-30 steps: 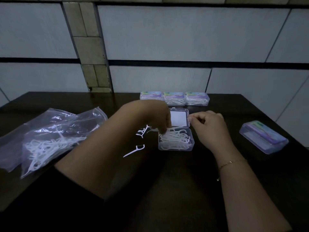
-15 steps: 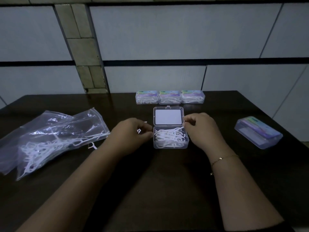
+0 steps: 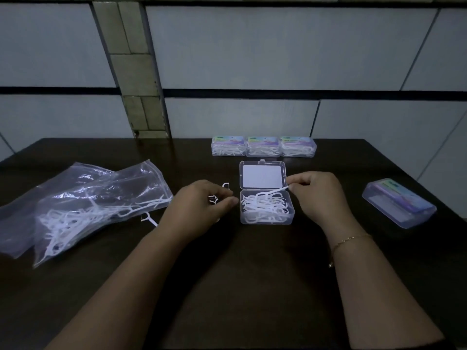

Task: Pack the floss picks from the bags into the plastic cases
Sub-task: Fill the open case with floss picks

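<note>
Over clear boxy case [image 3: 267, 215]: right hand [image 3: 319, 195] pinching thin white pick [image 3: 274, 193]; left hand [image 3: 199, 203] curled, grasp unclear

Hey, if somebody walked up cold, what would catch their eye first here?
The open plastic case mid-table, piled with white floss picks, the right hand pinching one pick over it. Next, the crumpled clear bags on the left, and three filled, closed cases along the far edge.

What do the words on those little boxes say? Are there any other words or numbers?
Three closed cases at the back: colourful labels on the lids, print too small and blurred to read.
Closed case on the right: label also too blurred to read.
Open case and bags: no text visible.
</note>
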